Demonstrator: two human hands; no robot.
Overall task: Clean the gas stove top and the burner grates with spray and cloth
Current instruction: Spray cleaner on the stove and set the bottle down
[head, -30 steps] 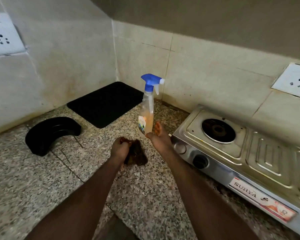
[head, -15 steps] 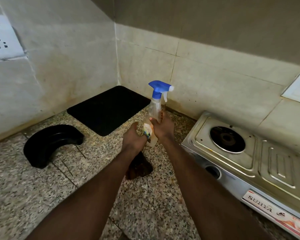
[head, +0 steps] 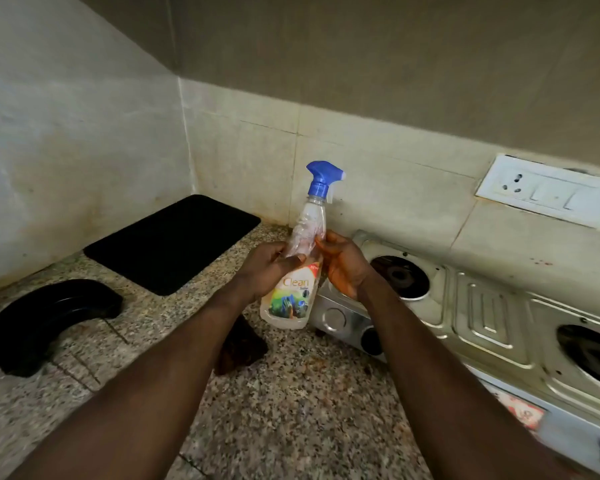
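A clear spray bottle (head: 297, 292) with a blue trigger head and a "Clean" label is lifted above the counter. My left hand (head: 264, 271) grips its middle from the left, thumb across the front. From the right, my right hand (head: 345, 263) holds the bottle's waist with curled fingers. A dark brown cloth (head: 241, 346) lies crumpled on the granite counter (head: 291, 410) below my left forearm, partly hidden by it. The steel gas stove (head: 482, 317) stands at right with two open burner wells; no grates sit on it.
A black mat (head: 172, 242) lies in the counter corner. A curved black tray (head: 45, 317) rests at the left. A white socket and switch plate (head: 548, 190) is on the tiled wall above the stove. Black knobs line the stove's front.
My left hand let go of the cloth, which now lies on the counter, and joined my right hand on the bottle. The bottle has risen off the counter and my view shifted right.
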